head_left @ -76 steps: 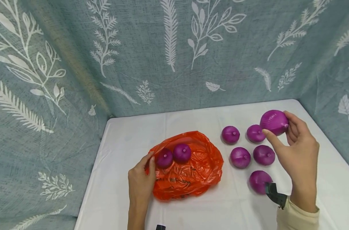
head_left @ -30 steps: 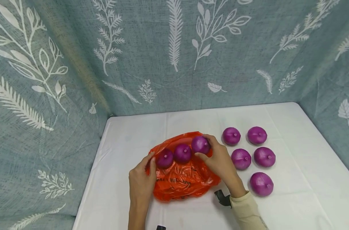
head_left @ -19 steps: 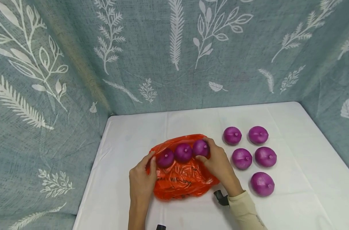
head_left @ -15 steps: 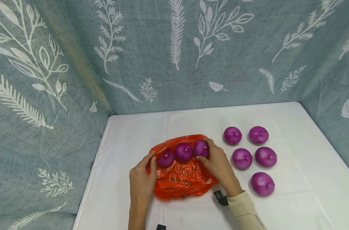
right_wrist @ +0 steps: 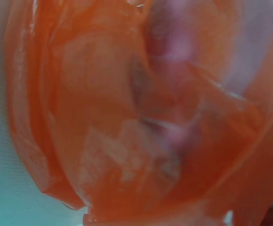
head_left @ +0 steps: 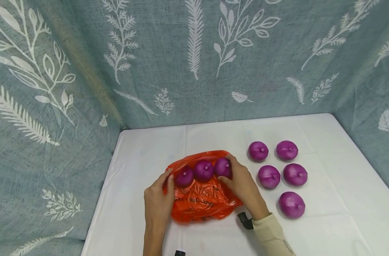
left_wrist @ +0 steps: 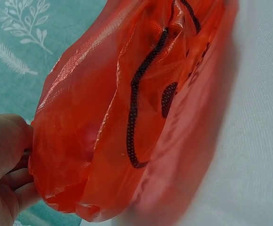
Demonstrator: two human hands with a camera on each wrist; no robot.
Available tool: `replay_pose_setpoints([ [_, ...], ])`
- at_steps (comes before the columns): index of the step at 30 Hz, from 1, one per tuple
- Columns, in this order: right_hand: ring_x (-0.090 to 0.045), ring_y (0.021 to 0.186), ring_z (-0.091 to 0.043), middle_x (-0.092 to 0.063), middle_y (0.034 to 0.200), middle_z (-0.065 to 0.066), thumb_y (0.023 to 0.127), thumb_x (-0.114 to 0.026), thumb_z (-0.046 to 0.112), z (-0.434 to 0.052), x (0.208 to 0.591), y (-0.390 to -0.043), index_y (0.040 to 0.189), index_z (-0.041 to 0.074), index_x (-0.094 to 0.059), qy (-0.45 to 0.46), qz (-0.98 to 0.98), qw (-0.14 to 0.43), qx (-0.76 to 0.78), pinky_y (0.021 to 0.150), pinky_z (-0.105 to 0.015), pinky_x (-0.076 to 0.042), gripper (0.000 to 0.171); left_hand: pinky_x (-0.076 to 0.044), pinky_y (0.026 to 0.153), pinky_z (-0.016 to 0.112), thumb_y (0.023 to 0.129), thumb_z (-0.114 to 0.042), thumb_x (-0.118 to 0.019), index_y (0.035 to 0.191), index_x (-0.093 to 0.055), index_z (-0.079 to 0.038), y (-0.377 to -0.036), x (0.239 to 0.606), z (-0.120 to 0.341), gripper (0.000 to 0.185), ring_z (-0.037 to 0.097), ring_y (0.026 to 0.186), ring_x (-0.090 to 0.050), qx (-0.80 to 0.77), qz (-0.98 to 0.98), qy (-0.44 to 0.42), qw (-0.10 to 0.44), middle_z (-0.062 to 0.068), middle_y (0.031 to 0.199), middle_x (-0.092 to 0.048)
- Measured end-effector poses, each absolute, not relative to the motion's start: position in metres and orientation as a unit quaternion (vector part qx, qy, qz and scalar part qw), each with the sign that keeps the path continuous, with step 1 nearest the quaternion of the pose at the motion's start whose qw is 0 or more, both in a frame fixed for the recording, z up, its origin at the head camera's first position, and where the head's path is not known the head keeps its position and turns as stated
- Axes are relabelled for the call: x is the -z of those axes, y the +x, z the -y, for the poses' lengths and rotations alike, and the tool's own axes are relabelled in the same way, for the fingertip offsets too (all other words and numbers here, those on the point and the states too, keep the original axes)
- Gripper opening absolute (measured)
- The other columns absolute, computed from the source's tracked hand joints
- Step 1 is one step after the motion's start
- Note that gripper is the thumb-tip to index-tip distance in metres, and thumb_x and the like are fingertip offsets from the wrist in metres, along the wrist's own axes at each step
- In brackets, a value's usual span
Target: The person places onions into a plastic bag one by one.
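Note:
An orange-red plastic bag (head_left: 194, 209) with dark print lies on the white table in the head view. Inside its mouth sit a left onion (head_left: 184, 176) and a middle onion (head_left: 203, 170), both purple, side by side. My left hand (head_left: 158, 199) holds the bag's left rim between thumb and fingers; in the left wrist view fingers (left_wrist: 26, 193) show behind the plastic. My right hand (head_left: 242, 179) grips a third purple onion (head_left: 222, 167) at the bag's right side, touching or nearly touching the middle one. Bag plastic fills the right wrist view, blurred, and that hand's grip is hidden there.
Several more purple onions stand on the table right of the bag, among them a near onion (head_left: 292, 205) and a far onion (head_left: 287, 150). A patterned grey-green curtain (head_left: 194, 64) encloses the white table (head_left: 143, 149) at the back and sides.
My right hand has carried the third onion leftward and down from above the right-hand onions into the bag. The bag's right side has drawn inward. My left hand has stayed at the rim.

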State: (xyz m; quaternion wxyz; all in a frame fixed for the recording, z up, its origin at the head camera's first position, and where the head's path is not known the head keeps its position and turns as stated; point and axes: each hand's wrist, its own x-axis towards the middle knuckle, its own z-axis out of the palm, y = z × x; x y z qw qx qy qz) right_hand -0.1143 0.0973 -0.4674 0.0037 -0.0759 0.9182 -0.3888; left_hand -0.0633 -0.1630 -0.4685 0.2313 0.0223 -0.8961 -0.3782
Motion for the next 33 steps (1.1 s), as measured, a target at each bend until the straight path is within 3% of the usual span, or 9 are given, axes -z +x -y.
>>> replay_pose_setpoints([
  [12, -0.068, 0.123, -0.04, -0.061, 0.148, -0.022, 0.091, -0.086, 0.021, -0.108, 0.446, -0.109, 0.159, 0.004, -0.042, -0.062, -0.923, -0.014, 0.379, 0.105, -0.055, -0.055, 0.082, -0.06, 0.094, 0.05, 0.102, -0.014, -0.072, 0.126, -0.076, -0.002, -0.064, 0.468, 0.161, 0.027, 0.035, 0.112, -0.075, 0.376, 0.896, 0.018, 0.233, 0.019, 0.119, -0.077],
  [18, -0.061, 0.132, -0.045, -0.054, 0.156, -0.021, 0.095, -0.082, 0.021, -0.119, 0.429, -0.107, 0.158, 0.004, -0.043, -0.063, -0.915, -0.032, 0.396, 0.108, -0.06, -0.051, 0.076, -0.06, 0.094, 0.051, 0.102, -0.013, -0.072, 0.125, -0.076, -0.001, -0.064, 0.467, 0.16, 0.027, 0.035, 0.112, -0.075, 0.378, 0.894, 0.017, 0.24, 0.019, 0.119, -0.077],
  [24, -0.066, 0.121, -0.048, -0.06, 0.148, -0.024, 0.096, -0.081, 0.027, -0.133, 0.417, -0.104, 0.158, 0.006, -0.045, -0.052, -0.915, -0.066, 0.396, 0.103, -0.062, -0.054, 0.074, -0.06, 0.094, 0.051, 0.103, -0.013, -0.071, 0.125, -0.076, 0.0, -0.065, 0.467, 0.161, 0.026, 0.035, 0.112, -0.075, 0.379, 0.893, 0.013, 0.242, 0.02, 0.118, -0.077],
  [28, -0.061, 0.129, -0.049, -0.054, 0.155, -0.023, 0.097, -0.08, 0.028, -0.142, 0.41, -0.102, 0.159, 0.007, -0.044, -0.043, -0.916, -0.088, 0.389, 0.103, -0.063, -0.053, 0.075, -0.06, 0.094, 0.051, 0.103, -0.013, -0.071, 0.125, -0.076, 0.001, -0.066, 0.468, 0.161, 0.026, 0.034, 0.113, -0.075, 0.376, 0.894, 0.009, 0.244, 0.02, 0.118, -0.077],
  [30, -0.063, 0.127, -0.049, -0.055, 0.153, -0.024, 0.097, -0.08, 0.027, -0.147, 0.407, -0.101, 0.159, 0.006, -0.044, -0.04, -0.918, -0.102, 0.382, 0.102, -0.062, -0.054, 0.075, -0.06, 0.094, 0.05, 0.103, -0.013, -0.071, 0.125, -0.076, 0.0, -0.066, 0.468, 0.161, 0.026, 0.034, 0.113, -0.074, 0.375, 0.894, 0.008, 0.245, 0.02, 0.118, -0.077],
  [33, -0.072, 0.089, -0.043, -0.068, 0.131, -0.026, 0.097, -0.08, 0.027, -0.155, 0.403, -0.1, 0.159, 0.004, -0.043, -0.029, -0.92, -0.121, 0.372, 0.085, -0.055, -0.063, 0.076, -0.06, 0.095, 0.049, 0.103, -0.013, -0.07, 0.126, -0.076, -0.001, -0.066, 0.467, 0.16, 0.027, 0.033, 0.114, -0.074, 0.375, 0.895, 0.008, 0.241, 0.019, 0.12, -0.077],
])
